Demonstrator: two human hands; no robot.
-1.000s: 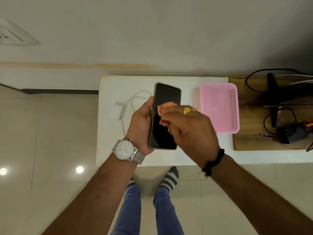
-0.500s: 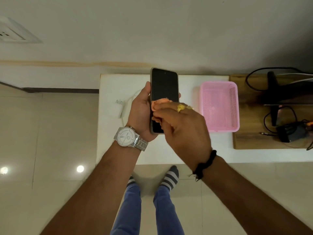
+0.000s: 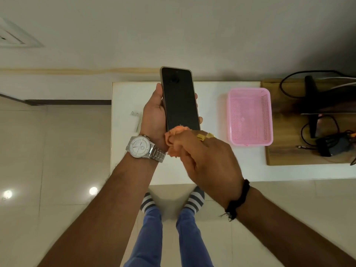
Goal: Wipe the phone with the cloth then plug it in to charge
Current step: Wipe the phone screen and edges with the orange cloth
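Observation:
My left hand (image 3: 154,114) holds a black phone (image 3: 180,99) upright above the white table (image 3: 212,166), dark screen facing me. My right hand (image 3: 204,157) is closed on a small orange cloth (image 3: 174,139), pressed against the bottom end of the phone. A white charger plug (image 3: 132,121) lies on the table left of my left hand, pins pointing away. Its cable is mostly hidden behind my left hand.
A pink plastic basket (image 3: 249,115) stands on the table to the right of the phone. Further right, a wooden board (image 3: 279,155) carries a black stand, black cables and a small black device (image 3: 333,146). A wall socket (image 3: 13,35) sits top left.
My left hand has raised the phone further from the table. My right hand with the cloth has slid down from the middle of the screen to its bottom end.

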